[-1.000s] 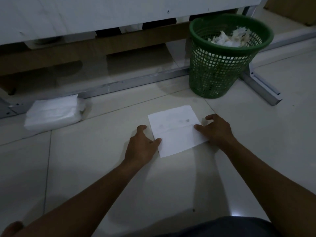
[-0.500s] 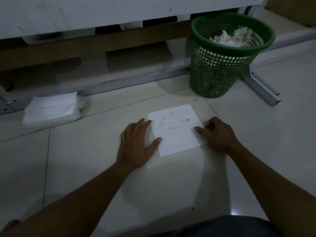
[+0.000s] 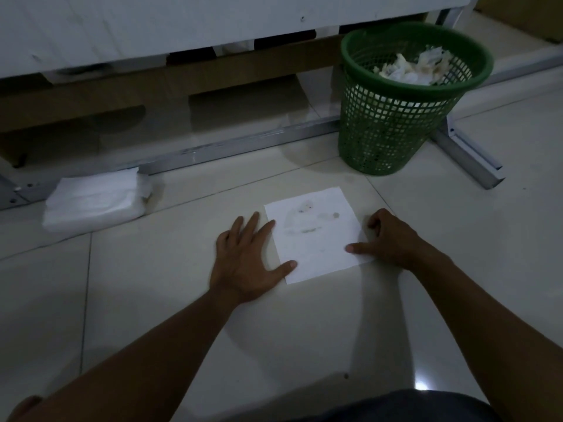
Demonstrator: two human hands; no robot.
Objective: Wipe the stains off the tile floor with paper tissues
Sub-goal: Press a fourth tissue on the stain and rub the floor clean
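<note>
One flat white square paper tissue is lying spread on the pale glossy tile floor, showing a few faint greyish stain marks on its upper half. Two hands are resting at its sides. The left hand is lying flat at the tissue's nine o'clock edge, fingers straight and spread, its grip open and holding nothing; its thumb tip and forefinger tip are touching the tissue's left border. The right hand is sitting at the tissue's three o'clock edge, its thumb pressing down on the lower right part of the sheet while the other fingers are curling loosely just off the right border; whether they are catching the paper's edge cannot be told.

One green plastic mesh waste basket is standing at one o'clock from the tissue, well apart, holding a heap of crumpled white tissues. One white soft pack of paper tissues is lying on the floor at ten o'clock, beside a grey metal frame rail.
</note>
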